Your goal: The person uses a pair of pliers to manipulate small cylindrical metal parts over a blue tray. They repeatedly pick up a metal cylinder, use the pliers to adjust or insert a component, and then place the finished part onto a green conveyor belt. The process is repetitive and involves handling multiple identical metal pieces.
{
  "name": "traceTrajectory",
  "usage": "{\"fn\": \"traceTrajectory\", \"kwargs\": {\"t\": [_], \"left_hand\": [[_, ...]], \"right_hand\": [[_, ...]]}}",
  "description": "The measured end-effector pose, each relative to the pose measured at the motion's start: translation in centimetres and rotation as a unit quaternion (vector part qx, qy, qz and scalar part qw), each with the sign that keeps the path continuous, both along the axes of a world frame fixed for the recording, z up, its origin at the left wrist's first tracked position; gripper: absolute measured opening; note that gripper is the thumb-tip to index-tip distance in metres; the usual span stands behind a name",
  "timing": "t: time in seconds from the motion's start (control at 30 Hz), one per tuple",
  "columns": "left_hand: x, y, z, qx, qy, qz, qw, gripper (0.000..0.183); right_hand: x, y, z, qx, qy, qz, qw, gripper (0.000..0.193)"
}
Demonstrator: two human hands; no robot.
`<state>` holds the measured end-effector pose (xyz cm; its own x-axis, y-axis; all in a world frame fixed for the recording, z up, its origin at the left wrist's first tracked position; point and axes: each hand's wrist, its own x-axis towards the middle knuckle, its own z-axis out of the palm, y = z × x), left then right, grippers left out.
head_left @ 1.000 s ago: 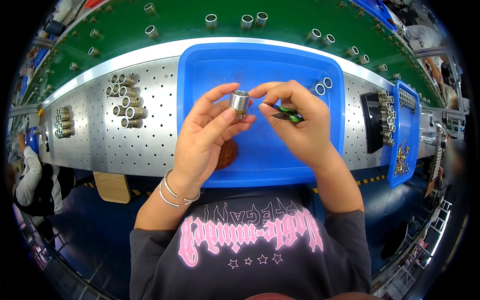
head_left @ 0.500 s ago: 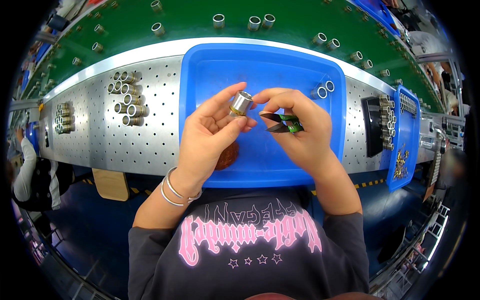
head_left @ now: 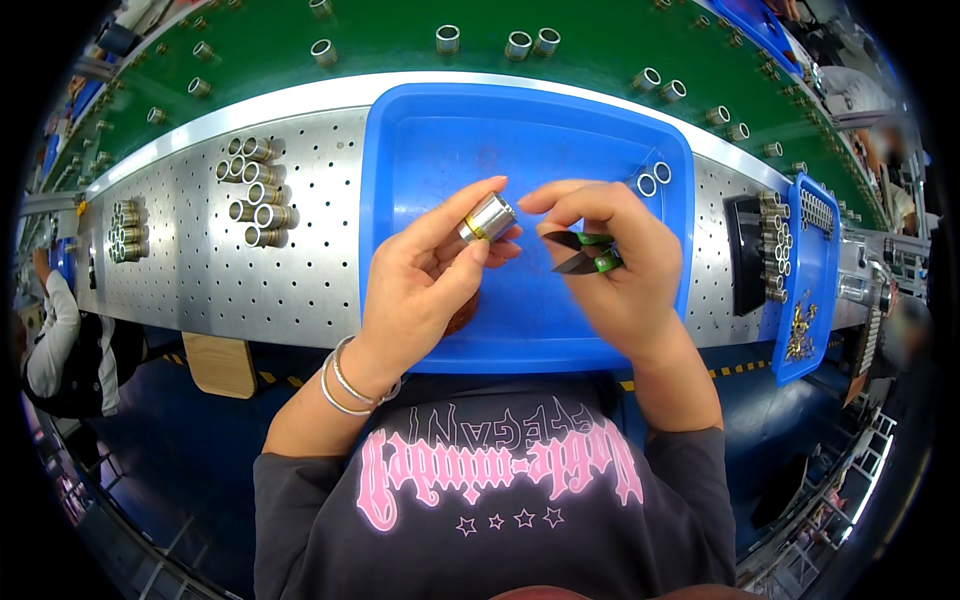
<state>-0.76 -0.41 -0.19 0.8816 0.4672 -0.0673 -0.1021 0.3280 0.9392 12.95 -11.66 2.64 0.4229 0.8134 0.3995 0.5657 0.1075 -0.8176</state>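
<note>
Between the thumb and fingers of my left hand (head_left: 425, 265) is a short silver metal sleeve (head_left: 490, 217) with a yellowish band near its lower end. It tilts with its open end toward the upper right. My right hand (head_left: 625, 255) holds small snips (head_left: 590, 253) with green handles and dark blades, which point left toward the sleeve without touching it. The right thumb and index finger are just off the sleeve's open end. Both hands are over a blue tray (head_left: 530, 350). Under my left hand a reddish-brown rounded thing (head_left: 462, 310) shows only in part.
Two metal rings or sleeves (head_left: 648, 186) lie in the tray's right side. Several sleeves (head_left: 265, 195) are grouped on the perforated metal table (head_left: 320, 270). Beyond runs a green belt (head_left: 390, 50) with scattered sleeves. A black flat object (head_left: 743, 255) and another blue tray (head_left: 790, 365) are at right.
The sleeve in my left hand has tipped further to the right. My right hand with the snips has drawn away to the right, leaving a gap at the sleeve.
</note>
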Motion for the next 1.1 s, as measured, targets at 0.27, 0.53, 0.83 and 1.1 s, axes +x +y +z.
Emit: {"fn": "traceTrajectory", "kwargs": {"t": [0.27, 0.53, 0.83, 1.1], "left_hand": [[0.0, 0.4, 0.3, -0.038, -0.009, 0.012, 0.999, 0.042], [0.1, 0.5, 0.6, -0.077, -0.031, 0.066, 0.994, 0.047], [-0.1, 0.4, 0.6, -0.061, -0.032, 0.053, 0.996, 0.047], [0.0, 0.3, 0.8, -0.055, -0.031, 0.048, 0.997, 0.048]], "right_hand": [[0.6, 0.3, 0.5, 0.003, -0.010, -0.071, 0.997, 0.025], [0.1, 0.6, -0.1, -0.066, -0.092, 0.001, 0.994, 0.021], [-0.2, 0.8, -0.4, -0.061, -0.061, -0.022, 0.996, 0.015], [0.0, 0.6, -0.4, -0.064, -0.065, -0.022, 0.996, 0.015]]}}
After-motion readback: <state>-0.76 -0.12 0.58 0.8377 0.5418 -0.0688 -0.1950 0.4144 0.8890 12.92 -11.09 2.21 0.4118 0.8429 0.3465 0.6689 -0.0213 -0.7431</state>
